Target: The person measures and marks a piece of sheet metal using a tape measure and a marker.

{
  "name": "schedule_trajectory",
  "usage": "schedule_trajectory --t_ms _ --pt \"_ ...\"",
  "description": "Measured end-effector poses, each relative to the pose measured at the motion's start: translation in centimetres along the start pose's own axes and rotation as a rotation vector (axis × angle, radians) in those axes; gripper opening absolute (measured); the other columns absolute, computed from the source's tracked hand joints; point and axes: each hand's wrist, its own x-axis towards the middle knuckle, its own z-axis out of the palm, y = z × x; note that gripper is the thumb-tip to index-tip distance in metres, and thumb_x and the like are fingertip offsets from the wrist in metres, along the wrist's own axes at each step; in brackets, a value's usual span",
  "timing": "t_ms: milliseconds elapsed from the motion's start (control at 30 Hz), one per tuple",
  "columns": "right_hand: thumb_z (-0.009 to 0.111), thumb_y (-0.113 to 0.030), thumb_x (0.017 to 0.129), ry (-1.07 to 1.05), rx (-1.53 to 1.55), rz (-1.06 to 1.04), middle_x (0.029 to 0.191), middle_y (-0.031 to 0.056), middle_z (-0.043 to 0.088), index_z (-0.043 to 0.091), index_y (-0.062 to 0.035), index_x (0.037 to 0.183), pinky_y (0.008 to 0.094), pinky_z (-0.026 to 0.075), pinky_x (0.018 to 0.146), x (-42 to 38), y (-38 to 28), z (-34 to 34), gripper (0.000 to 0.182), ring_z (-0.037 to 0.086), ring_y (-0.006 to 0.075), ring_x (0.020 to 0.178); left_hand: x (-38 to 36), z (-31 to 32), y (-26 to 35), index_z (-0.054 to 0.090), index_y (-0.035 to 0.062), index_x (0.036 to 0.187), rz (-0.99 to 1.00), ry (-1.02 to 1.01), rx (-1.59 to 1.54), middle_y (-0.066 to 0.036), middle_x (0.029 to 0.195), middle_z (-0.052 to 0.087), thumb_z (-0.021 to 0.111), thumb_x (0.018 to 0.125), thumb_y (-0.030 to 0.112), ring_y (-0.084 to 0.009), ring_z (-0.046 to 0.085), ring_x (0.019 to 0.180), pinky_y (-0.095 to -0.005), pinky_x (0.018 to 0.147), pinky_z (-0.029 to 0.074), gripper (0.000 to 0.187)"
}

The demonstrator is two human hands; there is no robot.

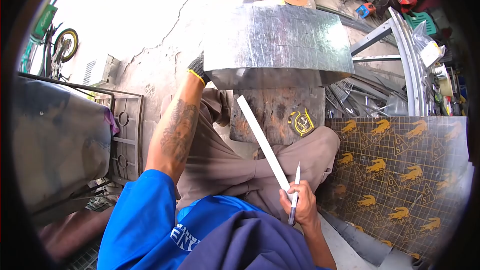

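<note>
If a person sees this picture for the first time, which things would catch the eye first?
Probably the shiny metal sheet at top centre, with the gloved left hand at its left edge. Next, the white strip and the pen in the bare right hand, below centre, and the crocodile-patterned sheet at lower right.

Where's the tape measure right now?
In the head view, right of centre, the tape measure lies on the wooden board, between the metal sheet and the right knee.

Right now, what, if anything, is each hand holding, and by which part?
Right hand: a white strip by its near end, a pen around its middle. Left hand: at the left edge of the metal sheet; its grip hidden.
</note>
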Motion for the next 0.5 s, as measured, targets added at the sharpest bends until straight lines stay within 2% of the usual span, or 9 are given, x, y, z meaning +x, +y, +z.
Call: schedule_trajectory --t_ms 167,400,500 --pt "0.084 -0.002 0.080 0.011 0.003 -0.037 0.087 0.0140 0.061 0.053 -0.0060 0.100 0.0427 0.056 0.062 0.3 0.6 0.2 0.037 0.067 0.0334 0.073 1.6 0.2 0.0 0.068 0.0036 0.128 -0.056 -0.042 -0.090 -0.015 0.125 0.070 0.057 0.104 0.014 -0.0207 0.067 0.106 -0.0336 0.095 0.055 0.028" --pt "0.083 0.000 0.081 0.022 0.041 -0.043 0.087 0.0131 0.061 0.053 -0.0051 0.099 0.0427 0.056 0.064 1.5 0.2 0.2 0.036 0.067 0.0326 0.073 2.1 -0.7 0.5 0.068 0.0033 0.128 -0.117 -0.110 -0.204 -0.015 0.125 0.070 0.056 0.104 0.014 -0.0207 0.068 0.106 -0.0336 0.095 0.055 0.028" --pt "0.087 -0.006 0.080 -0.027 0.020 -0.028 0.091 0.0139 0.064 0.053 -0.0061 0.100 0.0434 0.056 0.068 2.1 0.4 -0.4 0.039 0.068 0.0343 0.080 -4.8 -5.3 3.4 0.067 0.0032 0.128 -0.143 -0.132 -0.260 -0.015 0.125 0.070 0.056 0.104 0.013 -0.0207 0.068 0.106 -0.0336 0.094 0.055 0.028"
